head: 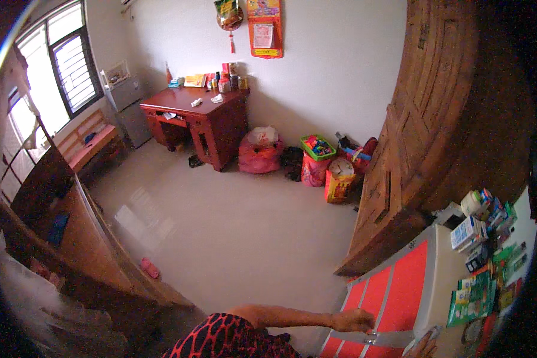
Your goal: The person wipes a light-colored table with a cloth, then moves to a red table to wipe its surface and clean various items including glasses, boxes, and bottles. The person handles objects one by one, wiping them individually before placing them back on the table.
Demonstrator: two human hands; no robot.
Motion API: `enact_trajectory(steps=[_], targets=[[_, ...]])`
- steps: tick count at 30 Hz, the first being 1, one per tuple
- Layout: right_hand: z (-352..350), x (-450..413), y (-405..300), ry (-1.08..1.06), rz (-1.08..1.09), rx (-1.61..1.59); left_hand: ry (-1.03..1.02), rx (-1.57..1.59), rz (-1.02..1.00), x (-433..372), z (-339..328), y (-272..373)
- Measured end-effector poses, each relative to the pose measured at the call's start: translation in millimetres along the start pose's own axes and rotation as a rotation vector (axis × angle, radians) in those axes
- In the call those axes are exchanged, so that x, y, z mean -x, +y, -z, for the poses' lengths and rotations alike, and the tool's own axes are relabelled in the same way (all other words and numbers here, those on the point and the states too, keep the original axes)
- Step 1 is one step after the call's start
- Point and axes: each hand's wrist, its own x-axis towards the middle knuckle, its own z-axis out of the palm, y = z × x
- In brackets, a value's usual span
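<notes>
My left hand [355, 321] reaches from a red and black patterned sleeve to the front of a red and grey cabinet [400, 295], beside its small metal handle [372, 338]. Its fingers are curled; whether they grip anything is not clear. At the bottom edge of the view, my right hand [424, 345] rests on a pale cloth [431, 333] at the rim of the cabinet's light top [439, 286]. Green packets [472, 297], a white and blue box [464, 232] and several bottles stand or lie on that top.
A carved wooden door [398, 179] stands open behind the cabinet. A dark red desk [197, 103], a pink bag [260, 154] and a green basket [318, 147] line the far wall. A pink slipper [150, 267] lies on the floor near a wooden bed frame [103, 241] at left.
</notes>
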Motion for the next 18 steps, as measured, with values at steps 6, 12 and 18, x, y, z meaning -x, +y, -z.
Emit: enact_trajectory(steps=[6,12,18], targets=[[-4,17,-118,-0.087,0.086,-1.268,0.331,-0.205,0.169,48,91,-14],[64,-25,-277,-0.971,0.115,-1.751,0.570,-0.045,0.400,117,200,11],[90,-81,-417,-1.225,0.127,-1.826,0.777,-0.101,0.398,200,326,45]])
